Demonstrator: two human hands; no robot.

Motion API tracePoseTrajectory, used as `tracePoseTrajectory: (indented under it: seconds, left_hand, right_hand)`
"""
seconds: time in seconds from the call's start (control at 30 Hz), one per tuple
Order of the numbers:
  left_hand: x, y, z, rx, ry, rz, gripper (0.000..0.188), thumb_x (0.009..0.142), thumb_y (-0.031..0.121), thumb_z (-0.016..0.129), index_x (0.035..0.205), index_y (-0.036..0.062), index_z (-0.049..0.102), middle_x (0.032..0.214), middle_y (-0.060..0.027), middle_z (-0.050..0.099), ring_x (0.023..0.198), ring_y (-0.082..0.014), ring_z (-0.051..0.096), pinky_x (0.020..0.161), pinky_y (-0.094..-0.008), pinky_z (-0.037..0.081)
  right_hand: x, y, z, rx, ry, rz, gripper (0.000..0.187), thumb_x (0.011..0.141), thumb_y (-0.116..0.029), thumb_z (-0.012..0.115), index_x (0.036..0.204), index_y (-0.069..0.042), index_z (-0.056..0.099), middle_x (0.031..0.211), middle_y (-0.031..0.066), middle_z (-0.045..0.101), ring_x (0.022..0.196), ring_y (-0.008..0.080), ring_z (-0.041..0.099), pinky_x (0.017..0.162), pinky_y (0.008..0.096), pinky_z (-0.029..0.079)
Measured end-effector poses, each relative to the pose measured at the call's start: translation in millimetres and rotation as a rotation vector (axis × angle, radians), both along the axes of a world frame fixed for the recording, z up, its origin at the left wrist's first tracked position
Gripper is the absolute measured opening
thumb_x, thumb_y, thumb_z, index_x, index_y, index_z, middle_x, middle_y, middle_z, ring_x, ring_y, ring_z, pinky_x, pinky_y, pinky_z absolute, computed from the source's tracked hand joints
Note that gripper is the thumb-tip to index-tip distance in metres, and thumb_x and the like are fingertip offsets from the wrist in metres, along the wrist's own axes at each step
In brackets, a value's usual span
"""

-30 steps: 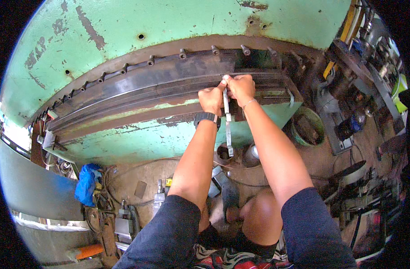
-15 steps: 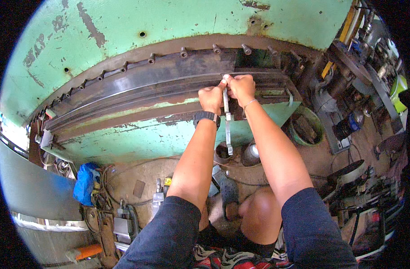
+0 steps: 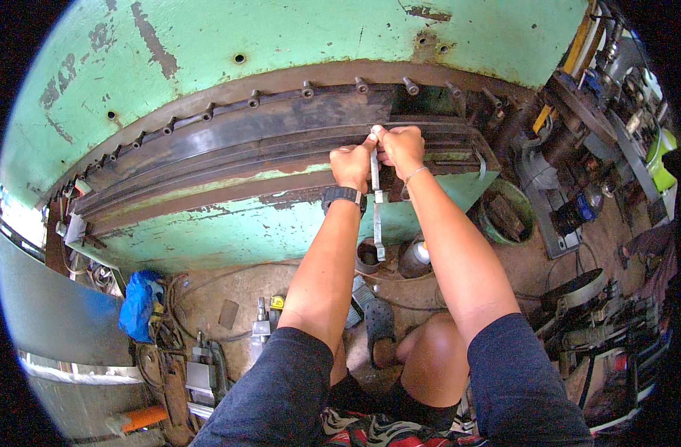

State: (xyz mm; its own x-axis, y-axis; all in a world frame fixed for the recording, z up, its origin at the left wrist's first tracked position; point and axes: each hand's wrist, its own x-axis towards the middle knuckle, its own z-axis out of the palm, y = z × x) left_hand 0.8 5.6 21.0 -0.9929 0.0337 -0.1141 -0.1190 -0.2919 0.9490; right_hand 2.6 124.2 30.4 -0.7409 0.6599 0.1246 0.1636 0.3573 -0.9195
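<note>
My left hand (image 3: 351, 164) and my right hand (image 3: 401, 149) are side by side at the die of a large green bending press (image 3: 228, 242). Both are closed, thumbs together, gripping the far end of a narrow bent metal strip (image 3: 378, 216). The strip runs from between my hands toward me, with stepped bends along it, and its near end hangs free. Its far end is hidden by my fingers. Above my hands runs the dark upper blade (image 3: 281, 112) of the press, under a row of bolts.
Below the strip stand a round container (image 3: 369, 255) and a grey bottle-like cylinder (image 3: 416, 259). A green bucket (image 3: 530, 223) is at the right. Grey steel sheets (image 3: 57, 298), a blue bag (image 3: 137, 305) and metal clamping blocks (image 3: 201, 375) lie at the left. Cables cross the floor.
Almost nothing differs. The strip's near end has shifted very slightly, and the view has moved a little; both hands keep their hold.
</note>
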Motion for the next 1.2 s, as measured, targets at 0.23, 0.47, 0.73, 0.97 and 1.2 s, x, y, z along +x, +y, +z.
tracePoseTrajectory:
  seconds: [0.23,0.47,0.73,0.97,1.2]
  left_hand:
    - [0,0,-1,0.054,-0.015,-0.033,0.039,0.086,0.017,0.085,0.060,0.0081,0.057,0.061,-0.0054,0.061,0.043,-0.0147,0.052,0.036,-0.0325,0.036]
    - [1,-2,1,0.095,-0.017,0.009,0.038,0.085,0.018,0.086,0.063,0.0065,0.057,0.061,-0.0066,0.061,0.043,-0.0146,0.053,0.036,-0.0326,0.035]
    - [-14,3,-17,-0.073,0.036,0.019,0.037,0.086,0.017,0.085,0.063,0.0060,0.059,0.061,-0.0066,0.060,0.044,-0.0145,0.052,0.036,-0.0321,0.038]
    - [-6,3,-6,-0.030,0.001,-0.016,0.036,0.088,0.020,0.083,0.064,0.0043,0.062,0.061,-0.0069,0.062,0.043,-0.0137,0.052,0.036,-0.0316,0.039]
    - [-15,2,-22,-0.140,0.045,0.017,0.039,0.085,0.026,0.085,0.063,0.0019,0.063,0.062,-0.0073,0.063,0.049,-0.0156,0.056,0.044,-0.0351,0.044]
  right_hand:
    - [1,-1,1,0.024,-0.008,0.005,0.043,0.082,-0.045,0.082,0.065,-0.005,0.074,0.071,0.0186,0.073,0.071,0.0372,0.073,0.072,0.0465,0.057]
    - [7,-12,9,-0.032,-0.007,0.051,0.043,0.082,-0.044,0.082,0.065,-0.005,0.074,0.065,0.0150,0.072,0.066,0.0335,0.073,0.069,0.0451,0.057]
    - [0,-2,-1,0.026,0.047,0.038,0.043,0.082,-0.041,0.082,0.063,-0.005,0.073,0.062,0.0142,0.070,0.059,0.0316,0.071,0.063,0.0445,0.055]
    - [9,-4,8,-0.023,-0.005,0.051,0.043,0.086,-0.037,0.081,0.061,-0.003,0.070,0.058,0.0108,0.068,0.050,0.0240,0.066,0.053,0.0403,0.053]
    - [14,-12,17,-0.154,0.068,0.105,0.040,0.086,-0.031,0.083,0.063,-0.001,0.068,0.062,0.0108,0.069,0.049,0.0201,0.067,0.045,0.0356,0.054]
